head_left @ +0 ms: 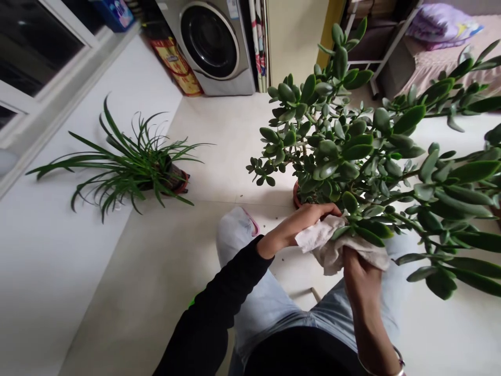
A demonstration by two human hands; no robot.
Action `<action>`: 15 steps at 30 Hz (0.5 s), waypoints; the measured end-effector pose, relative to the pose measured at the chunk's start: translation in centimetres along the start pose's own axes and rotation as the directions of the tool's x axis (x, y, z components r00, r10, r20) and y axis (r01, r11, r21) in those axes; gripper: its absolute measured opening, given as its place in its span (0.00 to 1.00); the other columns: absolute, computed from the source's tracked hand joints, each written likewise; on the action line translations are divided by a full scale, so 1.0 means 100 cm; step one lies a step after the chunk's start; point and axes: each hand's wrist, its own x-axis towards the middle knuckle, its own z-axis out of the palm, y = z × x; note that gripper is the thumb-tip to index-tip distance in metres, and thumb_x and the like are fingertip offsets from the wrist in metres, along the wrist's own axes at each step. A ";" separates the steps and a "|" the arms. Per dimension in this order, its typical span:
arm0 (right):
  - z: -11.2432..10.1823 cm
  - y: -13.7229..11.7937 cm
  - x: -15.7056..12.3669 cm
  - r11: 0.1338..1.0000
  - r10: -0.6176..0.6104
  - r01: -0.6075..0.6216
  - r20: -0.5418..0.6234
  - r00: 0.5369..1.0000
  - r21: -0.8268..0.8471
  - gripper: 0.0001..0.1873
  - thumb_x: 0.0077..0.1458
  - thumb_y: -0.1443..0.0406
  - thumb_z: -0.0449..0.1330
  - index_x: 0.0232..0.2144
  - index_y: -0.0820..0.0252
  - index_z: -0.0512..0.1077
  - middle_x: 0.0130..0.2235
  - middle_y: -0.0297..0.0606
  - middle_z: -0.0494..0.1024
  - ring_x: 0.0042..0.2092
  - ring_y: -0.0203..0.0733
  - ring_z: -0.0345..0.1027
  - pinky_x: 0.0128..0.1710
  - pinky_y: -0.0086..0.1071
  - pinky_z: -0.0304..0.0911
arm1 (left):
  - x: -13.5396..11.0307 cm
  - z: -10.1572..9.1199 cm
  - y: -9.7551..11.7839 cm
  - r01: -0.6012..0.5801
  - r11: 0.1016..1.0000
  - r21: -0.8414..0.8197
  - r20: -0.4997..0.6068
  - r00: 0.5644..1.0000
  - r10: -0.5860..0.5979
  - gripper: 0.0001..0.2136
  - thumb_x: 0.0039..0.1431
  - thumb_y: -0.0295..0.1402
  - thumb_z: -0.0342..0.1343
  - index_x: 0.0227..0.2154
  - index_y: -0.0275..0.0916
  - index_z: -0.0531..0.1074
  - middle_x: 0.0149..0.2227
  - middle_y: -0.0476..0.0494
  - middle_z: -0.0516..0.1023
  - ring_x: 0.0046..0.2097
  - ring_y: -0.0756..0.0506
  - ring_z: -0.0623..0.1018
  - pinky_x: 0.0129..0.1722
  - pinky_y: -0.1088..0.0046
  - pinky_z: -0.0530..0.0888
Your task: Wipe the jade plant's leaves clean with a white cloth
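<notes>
Above the person's jeans (274, 308), the left hand (301, 222) closes over a white cloth (326, 248) and the right hand (362, 274) presses it from below around leaves of a jade plant (364, 230), whose long branch stretches rightward, more near to the right hand.

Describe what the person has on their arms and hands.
The left arm wears a black long sleeve down to the wrist, leaving the left hand bare. The right forearm shows no sleeve and carries a thin silver bangle; the right hand is also bare, without a glove.
</notes>
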 end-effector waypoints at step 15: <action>0.012 -0.025 -0.005 1.000 -0.006 0.007 -0.068 0.998 0.009 0.22 0.50 0.49 0.65 0.38 0.59 0.81 0.44 0.47 0.85 0.55 0.58 0.75 0.62 0.51 0.65 | -0.007 0.015 -0.003 -0.120 0.992 0.037 -0.167 0.978 0.124 0.07 0.57 0.36 0.64 0.35 0.38 0.75 0.34 0.51 0.76 0.40 0.47 0.75 0.43 0.72 0.69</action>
